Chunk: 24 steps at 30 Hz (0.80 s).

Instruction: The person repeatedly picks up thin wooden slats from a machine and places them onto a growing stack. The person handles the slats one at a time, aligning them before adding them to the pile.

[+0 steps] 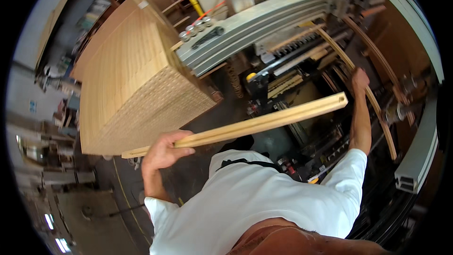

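Observation:
My left hand (163, 152) is closed around a long pale wooden strip (259, 123) near its left end. A groove runs along the strip, and its far right end shows a small hole. The strip slants up to the right in front of my body. Out at the right, my right hand (360, 80) is closed on a second, thinner wooden strip (337, 49), which lies across the machine (302, 85). That strip runs from the upper middle down toward the lower right. Some fingers of both hands are hidden.
A tall block of stacked wooden strips (137, 99) stands at the left. Behind the machine runs a grey metal beam (264, 23) bearing small metal cylinders (196, 28) and a dark tool (207, 38). Another wooden strip (377, 52) and a metal rail (420, 156) are at the right.

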Motion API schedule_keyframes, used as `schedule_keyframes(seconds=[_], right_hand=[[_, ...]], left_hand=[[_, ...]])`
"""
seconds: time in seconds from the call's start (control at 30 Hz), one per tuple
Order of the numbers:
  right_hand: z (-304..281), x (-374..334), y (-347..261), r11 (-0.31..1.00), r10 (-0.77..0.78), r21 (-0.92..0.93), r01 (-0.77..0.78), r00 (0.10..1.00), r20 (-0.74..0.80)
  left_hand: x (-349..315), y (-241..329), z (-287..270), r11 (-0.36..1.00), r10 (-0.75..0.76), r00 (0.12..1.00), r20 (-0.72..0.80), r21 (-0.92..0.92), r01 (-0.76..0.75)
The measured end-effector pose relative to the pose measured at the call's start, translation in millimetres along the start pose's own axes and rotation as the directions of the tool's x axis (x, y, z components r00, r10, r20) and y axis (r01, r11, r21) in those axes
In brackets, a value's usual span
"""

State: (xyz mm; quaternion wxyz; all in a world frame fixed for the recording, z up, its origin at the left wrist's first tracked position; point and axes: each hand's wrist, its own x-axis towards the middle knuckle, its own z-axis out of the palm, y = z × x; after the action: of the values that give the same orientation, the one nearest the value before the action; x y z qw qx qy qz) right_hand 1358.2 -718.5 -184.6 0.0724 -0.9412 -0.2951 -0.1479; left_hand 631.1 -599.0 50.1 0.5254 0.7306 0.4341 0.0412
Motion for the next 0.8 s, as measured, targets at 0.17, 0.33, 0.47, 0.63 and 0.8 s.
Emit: schedule_keyframes(seconds=[0.17,0.33,0.47,0.63,0.8], right_hand=[[0,0,-22,1.000,-0.003,0.004,0.003,0.999,0.049],[6,11,-10,0.997,0.062,-0.053,-0.057,0.994,0.088],[-16,-11,-38,0.998,0.019,0.069,-0.013,0.996,-0.089],[-64,-88,-120,0.578,-0.049,0.801,0.154,0.987,-0.154],[-109,-219,-206,0.315,-0.143,0.949,0.018,0.989,0.029]], left_hand=[[-81,-27,-64,0.996,-0.041,0.917,-0.398,-0.093,0.004],[-87,-29,-142,0.961,0.216,0.774,-0.595,-0.012,-0.277],[-50,-12,-207,0.955,0.068,0.691,-0.719,-0.153,-0.253],[59,1,-274,0.950,0.121,0.698,-0.706,-0.122,-0.288],[190,3,-337,0.989,0.105,0.579,-0.808,0.146,0.026]])
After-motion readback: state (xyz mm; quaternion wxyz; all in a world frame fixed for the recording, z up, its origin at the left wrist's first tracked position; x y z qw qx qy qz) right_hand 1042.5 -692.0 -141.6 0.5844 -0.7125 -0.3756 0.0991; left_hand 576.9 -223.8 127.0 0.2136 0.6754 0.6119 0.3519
